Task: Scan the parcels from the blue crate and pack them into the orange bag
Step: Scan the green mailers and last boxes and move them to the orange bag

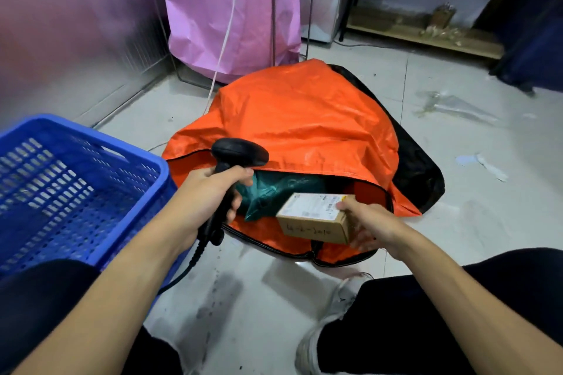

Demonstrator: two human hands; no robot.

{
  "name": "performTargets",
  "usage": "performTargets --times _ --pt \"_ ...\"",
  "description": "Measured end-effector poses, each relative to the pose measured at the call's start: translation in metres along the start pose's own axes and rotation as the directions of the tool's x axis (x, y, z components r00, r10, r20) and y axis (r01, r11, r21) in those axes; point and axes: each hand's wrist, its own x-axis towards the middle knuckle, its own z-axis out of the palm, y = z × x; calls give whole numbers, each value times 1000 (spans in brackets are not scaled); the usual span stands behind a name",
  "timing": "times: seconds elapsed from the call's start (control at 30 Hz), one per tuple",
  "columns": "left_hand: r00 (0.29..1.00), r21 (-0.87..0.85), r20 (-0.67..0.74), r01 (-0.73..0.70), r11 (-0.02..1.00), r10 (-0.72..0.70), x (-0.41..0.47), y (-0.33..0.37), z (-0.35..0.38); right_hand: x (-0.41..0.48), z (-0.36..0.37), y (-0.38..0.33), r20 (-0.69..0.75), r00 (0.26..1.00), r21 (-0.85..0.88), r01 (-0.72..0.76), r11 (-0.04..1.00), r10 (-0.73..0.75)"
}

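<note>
Parcel being held at the orange bag mouth
Right hand is clamping its end for lowering; left hand is gripping the scanner, ready

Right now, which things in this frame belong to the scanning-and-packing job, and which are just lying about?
Job: blue crate; orange bag; black scanner, gripped by the left hand; cardboard box, held by the right hand at the bag's mouth; green parcel inside the bag.
Lying about: pink bag; wooden shelf; clear plastic scraps.
</note>
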Motion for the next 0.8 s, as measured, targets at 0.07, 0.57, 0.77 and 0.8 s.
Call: performTargets --times 0.07,0.57,0.77,0.8 --pt "1000 9 1 7 1000 -7 3 0 0 5 -3 0 -106 994 -40 -6 999 1" --pt "1000 -13 10 -4 1000 5 8 5 -10 37 5 -57 -190 966 390 238 889 -175" --pt "1000 -24 14 -16 1000 16 9 9 -14 65 38 -79 -214 968 395 210 894 -133" --pt "1000 -25 9 -18 1000 18 10 9 -18 68 44 -78 -186 977 363 167 917 -104"
